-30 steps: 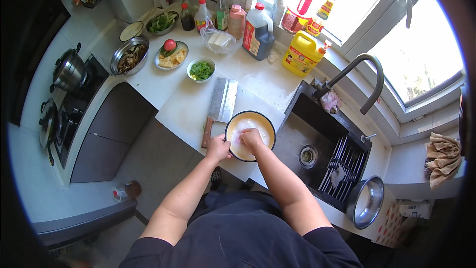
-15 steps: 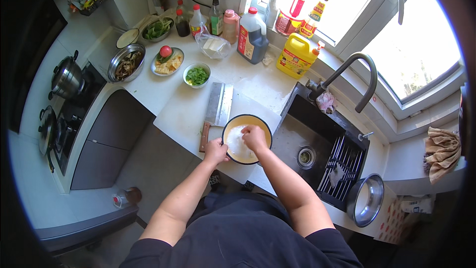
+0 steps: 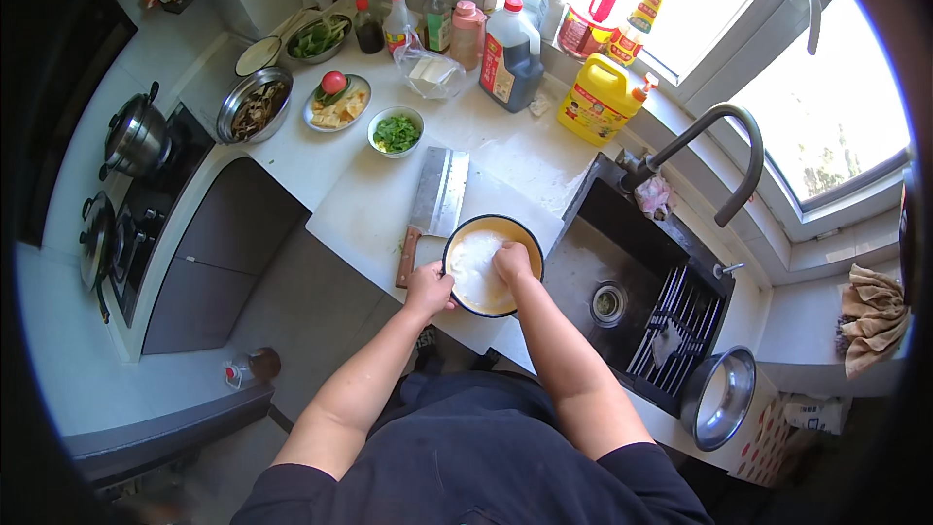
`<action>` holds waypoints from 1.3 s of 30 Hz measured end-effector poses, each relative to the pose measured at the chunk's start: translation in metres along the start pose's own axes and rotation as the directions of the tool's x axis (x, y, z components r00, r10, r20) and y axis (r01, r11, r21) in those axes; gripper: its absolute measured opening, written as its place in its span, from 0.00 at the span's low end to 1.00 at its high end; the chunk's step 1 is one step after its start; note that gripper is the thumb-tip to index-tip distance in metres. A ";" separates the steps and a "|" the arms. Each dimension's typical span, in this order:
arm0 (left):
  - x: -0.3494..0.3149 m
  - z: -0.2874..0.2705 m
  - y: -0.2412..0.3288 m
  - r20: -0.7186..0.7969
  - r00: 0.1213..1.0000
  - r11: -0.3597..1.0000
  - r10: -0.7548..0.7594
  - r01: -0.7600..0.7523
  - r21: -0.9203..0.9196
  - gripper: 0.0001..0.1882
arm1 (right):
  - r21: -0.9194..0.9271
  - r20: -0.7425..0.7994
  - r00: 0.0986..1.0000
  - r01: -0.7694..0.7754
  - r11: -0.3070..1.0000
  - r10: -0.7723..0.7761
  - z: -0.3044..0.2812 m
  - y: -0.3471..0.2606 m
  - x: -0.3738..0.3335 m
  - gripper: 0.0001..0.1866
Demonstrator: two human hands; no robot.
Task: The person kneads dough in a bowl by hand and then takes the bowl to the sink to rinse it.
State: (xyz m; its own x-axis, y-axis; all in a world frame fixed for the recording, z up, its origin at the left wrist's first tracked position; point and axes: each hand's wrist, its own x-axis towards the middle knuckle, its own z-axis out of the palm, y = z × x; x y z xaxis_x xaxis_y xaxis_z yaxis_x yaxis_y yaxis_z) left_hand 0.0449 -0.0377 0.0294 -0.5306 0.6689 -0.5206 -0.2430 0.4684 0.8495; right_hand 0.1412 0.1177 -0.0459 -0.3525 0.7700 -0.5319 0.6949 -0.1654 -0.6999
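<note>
A bowl with a yellow inside and a dark rim (image 3: 498, 224) stands at the front edge of the counter, partly over a pale cutting board (image 3: 362, 209). White, powdery or foamy-looking contents (image 3: 473, 267) cover its bottom. My left hand (image 3: 428, 292) grips the bowl's left rim, thumb on the edge. Inside the bowl, my right hand (image 3: 513, 261) is closed, its fingertips down at the white contents; whatever it may hold is hidden. Just left of the bowl lies a cleaver (image 3: 441, 192) with a wooden handle, its blade pointing away from me.
Right of the bowl is a dark sink (image 3: 583, 277) with a curved faucet (image 3: 748, 151) and a metal basin (image 3: 719, 399). Behind stand a bowl of chopped greens (image 3: 397, 130), a plate of food (image 3: 337, 109), a yellow jug (image 3: 598, 102) and several bottles. A stove (image 3: 146, 214) is at left.
My right hand has moved slightly within the bowl, and the white contents look smoother and more spread out. My left hand stays on the rim. The whole view has shifted a little.
</note>
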 end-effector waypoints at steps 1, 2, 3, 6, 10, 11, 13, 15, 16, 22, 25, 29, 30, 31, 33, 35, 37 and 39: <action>0.001 0.000 -0.002 -0.003 1.000 1.000 0.007 -0.007 0.011 0.11 | 0.001 0.003 0.999 -0.050 0.999 0.050 0.001 0.000 0.001 0.14; 0.003 0.001 -0.004 -0.007 1.000 1.000 0.017 -0.017 0.020 0.11 | -0.008 -0.010 1.000 -0.030 1.000 0.030 0.002 0.000 0.000 0.14; 0.004 0.002 -0.005 -0.011 1.000 0.999 0.026 -0.026 0.031 0.10 | -0.016 -0.024 1.000 -0.011 1.000 0.010 0.003 0.000 -0.001 0.14; 0.005 0.001 -0.005 0.005 1.000 1.000 -0.008 0.008 0.026 0.11 | -0.222 0.009 0.996 0.088 0.971 -0.088 0.000 -0.015 -0.021 0.14; 0.005 0.000 -0.001 0.012 0.999 0.999 -0.036 0.036 0.026 0.10 | -0.189 0.103 0.938 0.345 0.919 -0.331 -0.023 -0.040 -0.058 0.11; 0.007 0.000 0.001 0.019 0.999 0.999 -0.039 0.038 0.038 0.11 | -0.122 0.159 0.920 0.378 0.918 -0.358 -0.030 -0.042 -0.056 0.10; 0.006 0.001 0.001 0.014 0.999 0.998 -0.049 0.048 0.051 0.11 | -0.086 0.352 0.932 0.128 0.988 -0.090 -0.040 -0.046 -0.059 0.09; 0.002 0.001 0.004 -0.007 0.998 0.997 -0.060 0.060 0.055 0.11 | -0.152 0.482 0.874 0.010 0.988 0.066 -0.047 -0.047 -0.064 0.09; 0.003 0.001 0.003 -0.002 0.998 0.998 -0.056 0.056 0.042 0.11 | -0.190 0.505 0.859 0.014 0.982 0.085 -0.046 -0.043 -0.061 0.09; 0.005 0.001 -0.002 0.004 0.999 0.999 -0.038 0.038 0.014 0.11 | -0.530 0.493 0.867 0.235 0.815 0.071 -0.017 -0.009 -0.029 0.06; 0.003 0.001 -0.001 -0.017 0.999 0.999 -0.032 0.032 -0.011 0.11 | -0.656 0.536 0.829 0.526 0.541 -0.157 -0.010 -0.011 -0.029 0.08; 0.005 0.002 -0.002 -0.020 0.999 1.000 -0.028 0.028 -0.001 0.11 | -0.647 0.401 0.897 0.422 0.635 -0.188 0.001 -0.006 -0.026 0.11; 0.005 0.002 -0.002 -0.016 1.000 1.000 -0.023 0.023 0.005 0.11 | -0.646 0.364 0.911 0.397 0.652 -0.194 0.007 -0.002 -0.024 0.11; 0.005 0.003 -0.002 -0.016 1.000 1.000 -0.025 0.026 0.011 0.11 | -0.643 0.326 0.924 0.371 0.670 -0.200 0.010 0.003 -0.022 0.12; 0.004 0.003 0.000 -0.017 1.000 0.999 -0.025 0.025 0.024 0.11 | -0.654 0.336 0.913 0.402 0.642 -0.230 0.011 0.002 -0.023 0.12; 0.003 0.002 0.003 -0.012 1.000 0.999 -0.025 0.026 0.036 0.10 | -0.627 0.339 0.904 0.423 0.654 -0.259 0.007 -0.003 -0.027 0.12; 0.004 -0.001 0.004 -0.004 1.000 0.999 -0.027 0.027 0.036 0.10 | -0.560 0.334 0.897 0.436 0.704 -0.289 -0.008 -0.023 -0.041 0.11; 0.003 0.000 0.001 0.008 0.999 0.999 -0.037 0.037 0.013 0.10 | -0.220 0.310 0.938 0.232 0.947 -0.158 -0.016 -0.038 -0.052 0.10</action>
State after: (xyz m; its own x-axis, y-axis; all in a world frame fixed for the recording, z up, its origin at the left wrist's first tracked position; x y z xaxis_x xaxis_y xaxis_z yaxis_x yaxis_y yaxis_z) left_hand 0.0430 -0.0349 0.0290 -0.5145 0.6557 -0.5526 -0.2522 0.5002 0.8284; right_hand 0.1431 0.0934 0.0161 -0.6345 0.5569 -0.5359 0.7144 0.1579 -0.6817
